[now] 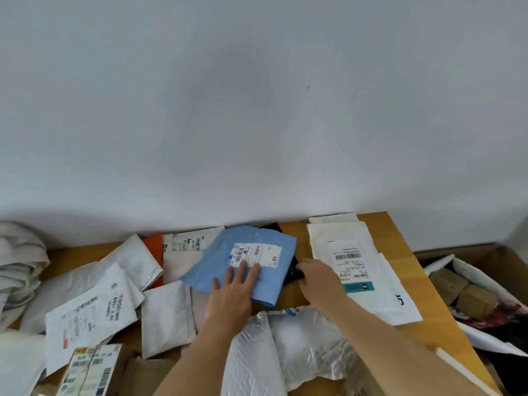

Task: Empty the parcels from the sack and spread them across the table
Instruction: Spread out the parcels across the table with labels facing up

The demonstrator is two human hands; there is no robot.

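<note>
On a wooden table (380, 224) pushed against a pale wall (257, 95), many parcels lie scattered, most of them flat plastic mailing bags. Near the middle sits a blue parcel (228, 270), soft and slightly wrinkled, turned at an angle, with a white printed label (257, 254) bearing barcodes on top. The left hand (233, 292) lies flat on it, fingers straight and spread, their tips touching the label's lower edge. Just beside the blue parcel's right edge is a black parcel (294, 271), glossy and mostly hidden. The right hand (317, 277) reaches to it with fingers curled around its edge, gripping it. To the right lies a long white parcel (343, 238) with a barcode label and a teal strip. To the left are several white parcels, one with large printed numbers (94, 312), and an orange parcel (154, 245) partly covered. A crumpled white padded bag (308, 347) lies nearest the viewer. At far right, a cardboard box (497, 252) holds more packages.
</note>
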